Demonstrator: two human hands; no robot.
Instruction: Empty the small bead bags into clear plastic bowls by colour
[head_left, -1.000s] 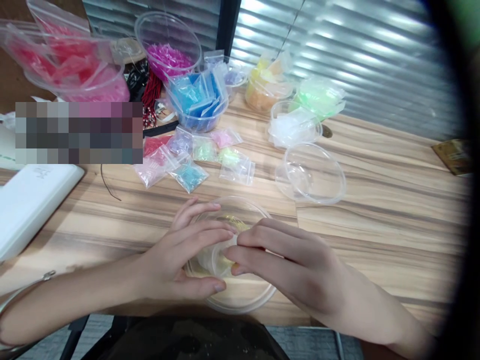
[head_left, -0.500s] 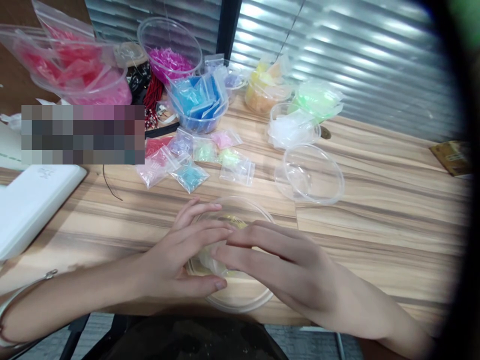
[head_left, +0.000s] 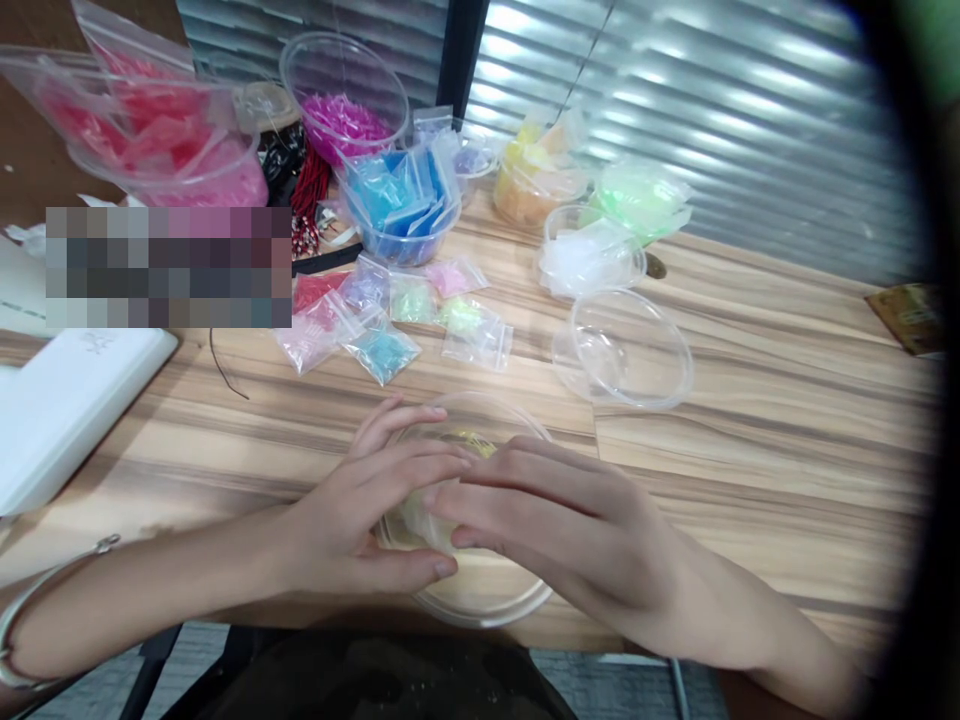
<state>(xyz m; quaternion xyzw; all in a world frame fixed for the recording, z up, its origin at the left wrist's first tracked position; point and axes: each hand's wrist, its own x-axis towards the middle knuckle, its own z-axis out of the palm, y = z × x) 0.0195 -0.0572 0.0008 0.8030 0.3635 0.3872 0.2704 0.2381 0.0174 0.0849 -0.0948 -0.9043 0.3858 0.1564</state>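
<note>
As I watched through the head camera, the left hand (head_left: 352,520) and right hand (head_left: 585,530) both pinched a small bag (head_left: 421,518) between their meeting fingertips, inside the bowl (head_left: 495,595) at the tabletop's (head_left: 750,450) near edge.

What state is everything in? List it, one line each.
Left hand: fingers on the small clear bag.
Right hand: fingers pinching that bag.
Near bowl: upright, lidless, under both hands.
Far clear bowl: upright, empty.
Blue bowl: heaped with bags.
Loose bags: flat on the table.
</note>
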